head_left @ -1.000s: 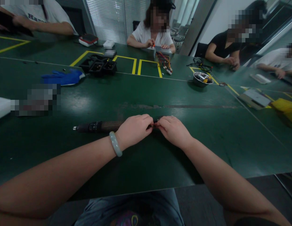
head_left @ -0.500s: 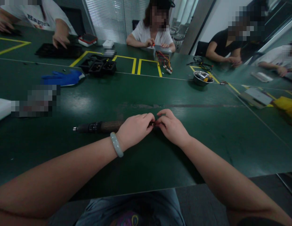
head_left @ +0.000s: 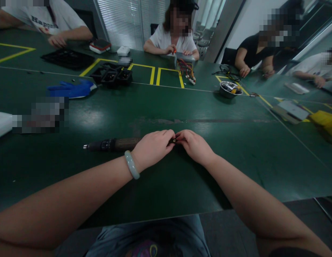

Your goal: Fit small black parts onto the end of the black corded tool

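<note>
A dark electric screwdriver lies lengthwise on the green table, its metal tip pointing left. My left hand is wrapped over its rear part, with a bracelet at the wrist. Thumb and fingers of my right hand are pinched together against the tool's rear end, touching my left fingertips. Between the two hands a small dark end piece with a gold-coloured spot shows. Whatever my right fingers grip there is mostly hidden.
A blue glove, black trays and a white object are on the left. Ahead stand a metal box with wires and a metal bowl. A yellow item lies right. Several people sit opposite.
My right fingers have drawn in and lowered, closing at the screwdriver's rear end. My left hand has barely moved. Across the table, a person at left has drawn back a hand from the black item.
</note>
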`<state>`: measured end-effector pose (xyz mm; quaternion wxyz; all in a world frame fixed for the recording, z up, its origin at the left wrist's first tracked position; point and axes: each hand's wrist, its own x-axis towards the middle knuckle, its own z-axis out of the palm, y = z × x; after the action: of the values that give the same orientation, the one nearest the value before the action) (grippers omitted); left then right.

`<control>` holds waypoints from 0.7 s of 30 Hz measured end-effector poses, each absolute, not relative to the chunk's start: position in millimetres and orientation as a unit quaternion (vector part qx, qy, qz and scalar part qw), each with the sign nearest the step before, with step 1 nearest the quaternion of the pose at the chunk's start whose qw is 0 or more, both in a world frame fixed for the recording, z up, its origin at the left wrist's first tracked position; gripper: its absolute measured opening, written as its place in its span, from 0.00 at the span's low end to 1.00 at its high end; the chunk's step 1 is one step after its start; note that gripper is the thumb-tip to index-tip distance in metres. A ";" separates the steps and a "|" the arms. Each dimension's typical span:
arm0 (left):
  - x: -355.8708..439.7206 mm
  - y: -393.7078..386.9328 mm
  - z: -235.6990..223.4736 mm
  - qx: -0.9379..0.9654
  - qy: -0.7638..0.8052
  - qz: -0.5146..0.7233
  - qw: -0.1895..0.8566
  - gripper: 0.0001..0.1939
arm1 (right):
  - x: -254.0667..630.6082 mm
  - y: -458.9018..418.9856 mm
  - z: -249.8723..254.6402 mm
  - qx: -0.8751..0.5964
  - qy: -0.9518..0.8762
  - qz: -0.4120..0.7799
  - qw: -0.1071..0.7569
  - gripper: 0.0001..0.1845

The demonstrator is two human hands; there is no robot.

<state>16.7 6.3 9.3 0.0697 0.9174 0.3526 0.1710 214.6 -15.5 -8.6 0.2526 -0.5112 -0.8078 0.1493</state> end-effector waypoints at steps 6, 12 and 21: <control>16.1 6.7 10.1 0.919 0.347 0.170 0.078 0.06 | 216.5 -15.3 -7.2 -0.509 -0.807 0.156 0.257 0.03; 16.0 7.6 7.8 0.919 0.343 0.175 0.081 0.07 | 222.6 -18.2 -2.9 -0.489 -0.817 0.170 0.254 0.03; 14.4 8.8 7.9 0.917 0.342 0.180 0.097 0.07 | 222.5 -20.0 -2.5 -0.493 -0.817 0.164 0.249 0.02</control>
<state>14.4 8.8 7.9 0.0967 0.9173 0.3419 0.1797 222.5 -20.0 -2.5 0.2495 -0.4934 -0.8170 0.1637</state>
